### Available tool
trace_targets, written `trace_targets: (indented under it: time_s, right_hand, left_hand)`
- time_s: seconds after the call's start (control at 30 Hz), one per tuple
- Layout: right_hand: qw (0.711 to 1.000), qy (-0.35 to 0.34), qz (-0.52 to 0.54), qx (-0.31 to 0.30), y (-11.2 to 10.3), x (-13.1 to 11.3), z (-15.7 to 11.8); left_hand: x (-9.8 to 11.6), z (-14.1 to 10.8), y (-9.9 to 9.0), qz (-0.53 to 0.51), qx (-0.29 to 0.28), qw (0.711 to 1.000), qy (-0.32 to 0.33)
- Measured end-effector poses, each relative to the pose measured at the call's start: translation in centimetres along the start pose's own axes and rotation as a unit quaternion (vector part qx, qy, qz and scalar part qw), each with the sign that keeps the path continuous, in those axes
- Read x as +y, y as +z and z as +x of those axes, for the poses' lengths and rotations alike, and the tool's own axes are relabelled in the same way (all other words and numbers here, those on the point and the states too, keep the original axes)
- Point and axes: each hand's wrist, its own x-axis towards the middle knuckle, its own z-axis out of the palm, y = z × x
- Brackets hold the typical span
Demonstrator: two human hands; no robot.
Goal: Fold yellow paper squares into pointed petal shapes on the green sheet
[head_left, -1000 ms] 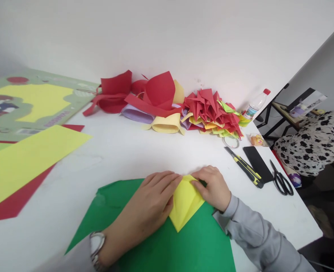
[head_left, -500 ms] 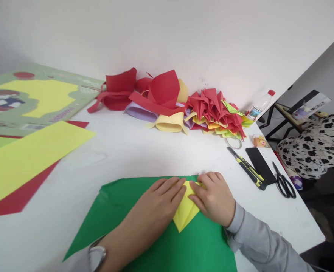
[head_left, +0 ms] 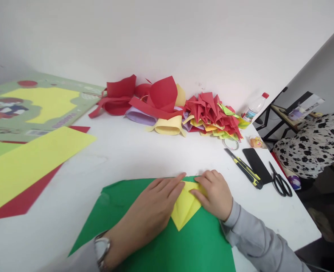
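Note:
A folded yellow paper (head_left: 186, 211) lies on a green sheet (head_left: 201, 245), its point toward me and a crease down its middle. My left hand (head_left: 152, 209) rests over its left side, fingers stretched out and flat, covering that edge. At the right top corner, my right hand (head_left: 214, 194) has its fingers curled, with the thumb on the paper and the fingertips at its far edge. Exactly how the corner sits between those fingers is partly hidden.
A utility knife (head_left: 244, 170), a black strip (head_left: 257, 166) and scissors (head_left: 280, 181) lie on the right. Behind them are a tape roll (head_left: 230, 144) and a bottle (head_left: 256, 107). Folded red paper shapes (head_left: 208, 107) stand by the wall. Yellow sheets (head_left: 42, 158) lie left.
My left fingers have lifted slightly and shifted on the paper, and more of its top shows between my hands. My right hand stays at the corner. The view has tilted a little.

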Motion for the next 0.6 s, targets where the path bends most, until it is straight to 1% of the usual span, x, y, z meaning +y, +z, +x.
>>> trace_targets:
  time_s: [0.07, 0.1, 0.17, 0.27, 0.37, 0.47, 0.53, 0.6]
  right_hand:
    - [0.998, 0.039, 0.045, 0.014, 0.5, 0.6, 0.2]
    - [0.996, 0.056, 0.064, 0.016, 0.8, 0.9, 0.4]
    - [0.992, 0.091, 0.081, 0.02, 1.1, 1.2, 0.7]
    - [0.988, 0.133, 0.079, 0.023, 1.4, 1.2, 1.2]
    - [0.984, 0.151, 0.09, 0.029, 1.3, 1.1, 1.3]
    - [0.976, 0.163, 0.134, 0.049, 1.1, 1.0, 1.1]
    - [0.962, 0.187, 0.185, 0.07, 0.9, 1.0, 0.8]
    - [0.94, 0.219, 0.245, 0.088, 0.7, 1.0, 0.6]
  left_hand:
    - [0.1, 0.1, -0.1, 0.004, 0.045, 0.998, -0.035]
    - [0.2, 0.1, -0.1, 0.0, 0.058, 0.997, -0.045]
    - [0.2, 0.2, 0.0, -0.019, 0.06, 0.997, -0.042]
    - [-0.1, 0.1, 0.4, -0.045, 0.038, 0.998, -0.023]
    - [-0.5, -0.1, 0.7, -0.057, -0.003, 0.998, -0.026]
    - [-0.7, 0.0, 0.5, -0.063, -0.041, 0.997, -0.037]
    - [-0.7, 0.1, 0.3, -0.063, -0.049, 0.996, -0.038]
    - [-0.7, 0.2, 0.2, -0.07, -0.045, 0.996, -0.036]
